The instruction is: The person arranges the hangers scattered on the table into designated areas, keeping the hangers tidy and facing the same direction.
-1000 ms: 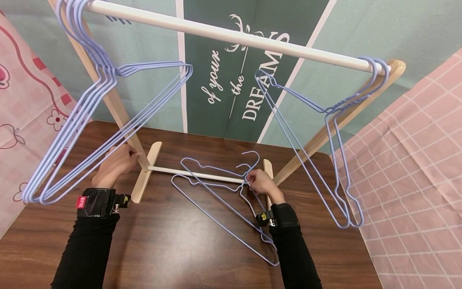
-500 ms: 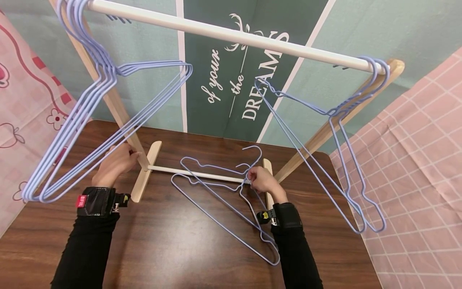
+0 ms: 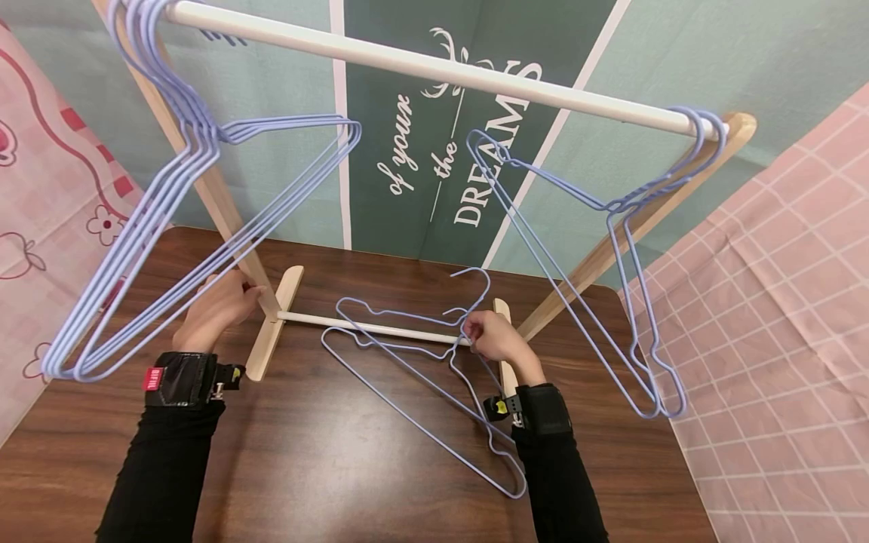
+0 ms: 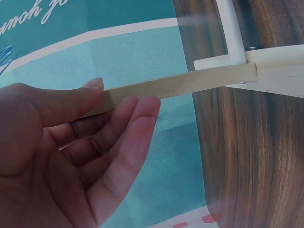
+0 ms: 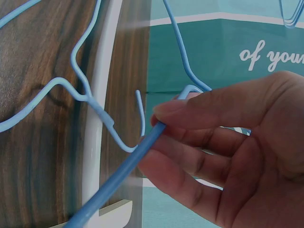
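At the left of the head view, my left hand (image 3: 216, 308) grips the left wooden post (image 3: 219, 200) of a rack. In the left wrist view its thumb and fingertips lie on either side of that post. My right hand (image 3: 498, 337) pinches a blue wire hanger (image 3: 488, 285) near its neck, hook pointing up and back. The right wrist view shows the hanger's wire (image 5: 123, 172) between thumb and fingers. Under it a second blue hanger (image 3: 407, 417) lies on the table, its neck (image 5: 99, 108) over the rack's lower white bar (image 3: 373, 327).
Several blue hangers (image 3: 202, 143) hang at the left end of the white top rail (image 3: 434, 68). Two more hangers (image 3: 616, 206) hang at its right end, beside the right post (image 3: 584, 271). A printed curtain (image 3: 387, 219) stands behind the dark wooden table (image 3: 292, 467).
The held hanger's hook has risen slightly with my right hand. The hangers at the right end swung right, then back left. My left hand stays on the post.
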Demonstrator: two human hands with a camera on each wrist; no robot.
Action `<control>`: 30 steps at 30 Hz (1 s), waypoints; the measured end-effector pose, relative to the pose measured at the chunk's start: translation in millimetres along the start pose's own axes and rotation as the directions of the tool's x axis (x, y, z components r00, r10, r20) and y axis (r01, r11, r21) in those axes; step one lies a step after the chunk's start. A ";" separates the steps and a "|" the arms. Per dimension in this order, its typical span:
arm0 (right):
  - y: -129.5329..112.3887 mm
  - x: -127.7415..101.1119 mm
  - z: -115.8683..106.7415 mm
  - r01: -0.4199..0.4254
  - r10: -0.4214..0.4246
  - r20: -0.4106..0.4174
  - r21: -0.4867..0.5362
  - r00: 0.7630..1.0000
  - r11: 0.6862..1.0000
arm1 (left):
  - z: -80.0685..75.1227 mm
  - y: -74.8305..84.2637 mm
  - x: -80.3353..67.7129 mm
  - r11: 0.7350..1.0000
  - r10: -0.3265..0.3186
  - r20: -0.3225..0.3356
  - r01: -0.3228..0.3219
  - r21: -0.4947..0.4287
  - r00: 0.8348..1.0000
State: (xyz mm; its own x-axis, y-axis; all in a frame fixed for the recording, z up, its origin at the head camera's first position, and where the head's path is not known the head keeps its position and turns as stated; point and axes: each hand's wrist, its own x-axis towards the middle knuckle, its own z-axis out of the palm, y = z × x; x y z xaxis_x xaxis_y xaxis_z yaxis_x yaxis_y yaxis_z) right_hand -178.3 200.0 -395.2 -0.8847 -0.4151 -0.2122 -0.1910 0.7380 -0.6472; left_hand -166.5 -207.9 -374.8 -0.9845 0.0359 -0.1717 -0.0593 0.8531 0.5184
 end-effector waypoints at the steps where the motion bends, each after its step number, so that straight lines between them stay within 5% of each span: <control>1: -0.6 -0.6 -0.2 0.007 -0.007 0.001 -0.004 1.000 1.000 | 0.2 -0.2 -0.1 1.000 0.000 0.001 0.000 -0.002 1.000; 30: -24.0 -17.9 -13.3 0.125 -0.121 0.053 -0.066 0.991 0.990 | 0.0 -0.3 -0.9 1.000 0.013 -0.003 -0.013 -0.003 1.000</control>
State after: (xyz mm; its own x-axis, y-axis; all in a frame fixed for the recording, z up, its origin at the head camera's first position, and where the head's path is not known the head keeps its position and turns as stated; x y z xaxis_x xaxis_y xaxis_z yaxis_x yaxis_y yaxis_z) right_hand -163.5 196.8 -366.1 -0.8310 -0.5294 -0.1709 -0.3277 0.7141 -0.6187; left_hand -165.6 -208.2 -374.7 -0.9856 0.0460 -0.1625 -0.0466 0.8507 0.5235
